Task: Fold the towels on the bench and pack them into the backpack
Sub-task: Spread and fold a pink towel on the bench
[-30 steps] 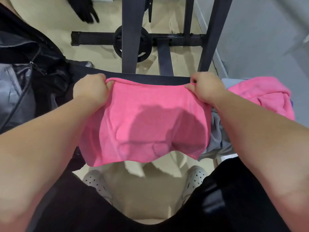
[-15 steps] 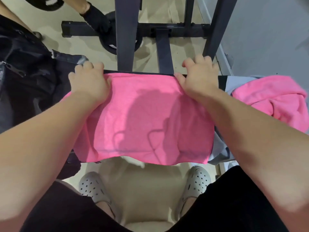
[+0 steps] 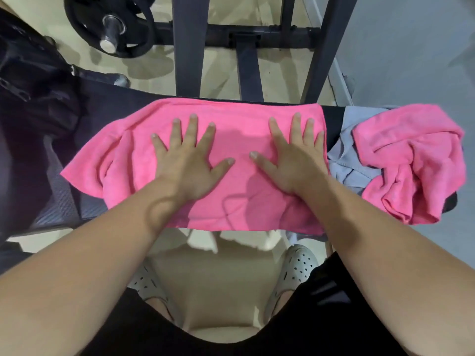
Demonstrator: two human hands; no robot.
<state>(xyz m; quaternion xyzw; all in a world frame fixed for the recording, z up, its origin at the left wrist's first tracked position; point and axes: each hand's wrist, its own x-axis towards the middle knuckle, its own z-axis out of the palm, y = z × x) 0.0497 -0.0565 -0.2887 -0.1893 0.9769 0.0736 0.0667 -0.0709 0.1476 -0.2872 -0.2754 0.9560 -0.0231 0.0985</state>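
Pressing left hand [image 3: 185,163] and right hand [image 3: 290,160], fingers straight and spread, down on the towel [image 3: 239,116] lying on the bench [image 3: 332,124] beneath both palms, long axis running hand to hand.

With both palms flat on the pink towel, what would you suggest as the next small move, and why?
Probably slide the left hand outward to smooth the left end of the pink towel. Both hands lie flat on it, the right hand near its straight right edge, but the left end is rumpled and creased, so folding now would likely trap those wrinkles.
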